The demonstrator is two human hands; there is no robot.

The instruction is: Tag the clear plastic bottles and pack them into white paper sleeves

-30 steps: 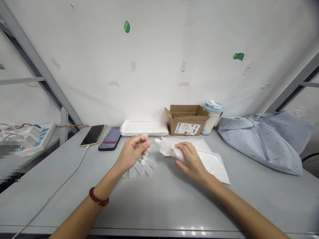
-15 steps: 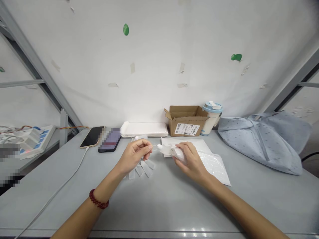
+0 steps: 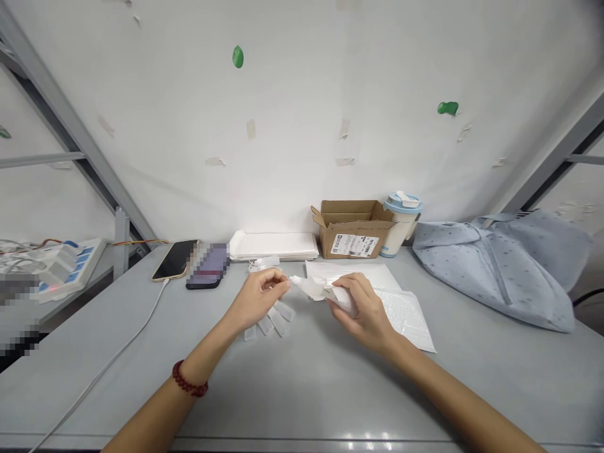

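My right grip (image 3: 364, 308) holds the white wrap (image 3: 313, 288) above the worktop (image 3: 302, 390); my left grip (image 3: 257, 299) pinches its tip. I seem to be working that end, which next calls for gentle, steady tension.

The packet (image 3: 314, 289) looks plain white from where I stand, the small strips (image 3: 278, 321) a milky translucent white, the bench (image 3: 302, 390) flat grey. The bracelet (image 3: 189, 380) is deep red. Brown carton (image 3: 357, 226), black-and-white label (image 3: 355, 245); cream cup (image 3: 399, 234), pale blue lid (image 3: 399, 204). The light blue cloth (image 3: 472, 270) carries darker specks, and green patches (image 3: 238, 57) spot the white wall (image 3: 292, 82).
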